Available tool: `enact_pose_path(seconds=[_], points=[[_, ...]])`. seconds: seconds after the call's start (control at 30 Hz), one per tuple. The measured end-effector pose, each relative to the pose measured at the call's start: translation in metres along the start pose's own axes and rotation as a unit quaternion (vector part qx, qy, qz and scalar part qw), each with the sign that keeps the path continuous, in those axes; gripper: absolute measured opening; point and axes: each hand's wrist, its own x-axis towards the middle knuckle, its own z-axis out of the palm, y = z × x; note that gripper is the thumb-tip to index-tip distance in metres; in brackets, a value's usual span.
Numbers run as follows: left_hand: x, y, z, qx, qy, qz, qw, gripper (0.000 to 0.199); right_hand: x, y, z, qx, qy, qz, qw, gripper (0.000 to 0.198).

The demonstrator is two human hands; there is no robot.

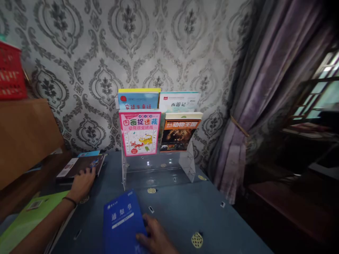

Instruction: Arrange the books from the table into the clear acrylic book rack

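My right hand (156, 234) grips the right edge of a blue book (123, 220) marked 2022, its thumb over the cover. The book is low in the view, near the table's front. Farther left, my left hand (84, 181) rests on a dark-covered book (79, 165), fingers apart on its top. Under that dark book, the edge of a light blue book (88, 153) sticks out at the back. Beneath my left forearm lies a green book (29, 218) with a white barcode label.
A clear acrylic rack (159, 171) stands against the wall. Its upper tiers hold a pink picture book (140, 134), an orange-and-black animal book (180, 134), and blue (139, 100) and white (178, 102) books behind. A cardboard box (29, 137) with a red basket (12, 72) stands left; a curtain (254, 98) hangs right.
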Motion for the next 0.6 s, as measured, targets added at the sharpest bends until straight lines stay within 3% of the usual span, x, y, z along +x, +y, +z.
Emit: enact_pose_path(seconds=[0.2,0.33,0.5,0.6], points=[[0.008,0.001,-0.012,0.010,0.007,-0.008,1.000,0.049,0.004,0.001,-0.003,0.027,-0.033,0.005,0.999,0.066],[0.016,-0.006,-0.032,-0.091,-0.001,-0.029,0.995,0.042,0.002,-0.008,-0.002,0.045,-0.005,0.026,0.999,0.061],[0.031,-0.057,-0.049,-0.084,-0.016,-0.092,0.992,0.038,0.005,-0.017,-0.003,0.067,-0.037,0.048,0.996,0.064],[0.034,-0.094,-0.061,-0.094,0.015,-0.150,0.984,0.043,0.006,-0.026,-0.005,0.065,-0.063,0.045,0.995,0.068]])
